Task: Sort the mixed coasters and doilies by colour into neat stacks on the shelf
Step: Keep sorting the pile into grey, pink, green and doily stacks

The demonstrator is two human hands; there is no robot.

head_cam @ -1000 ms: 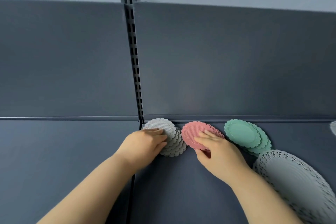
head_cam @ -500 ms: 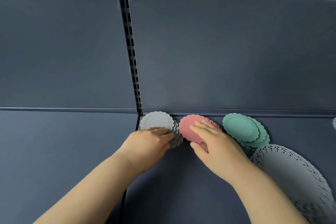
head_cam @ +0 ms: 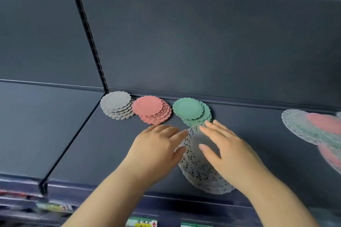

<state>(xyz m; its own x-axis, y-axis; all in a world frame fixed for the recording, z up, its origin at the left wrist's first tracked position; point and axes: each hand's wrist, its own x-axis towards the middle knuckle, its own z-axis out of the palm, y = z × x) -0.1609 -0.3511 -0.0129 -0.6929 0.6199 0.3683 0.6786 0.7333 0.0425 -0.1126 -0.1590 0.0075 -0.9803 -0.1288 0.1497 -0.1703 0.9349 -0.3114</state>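
The white doily stack (head_cam: 199, 164) at lower centre is flanked by the flat, released left hand (head_cam: 156, 147) and right hand (head_cam: 228, 153), seemingly to square it.

Shelf-edge labels (head_cam: 142, 223) too blurred; no text can be read.

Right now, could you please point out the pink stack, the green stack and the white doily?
pink stack (head_cam: 148, 106), head view, centre of the top coaster.
green stack (head_cam: 188, 108), head view, centre of the top coaster.
white doily (head_cam: 197, 173), head view, bare lace in its lower half.
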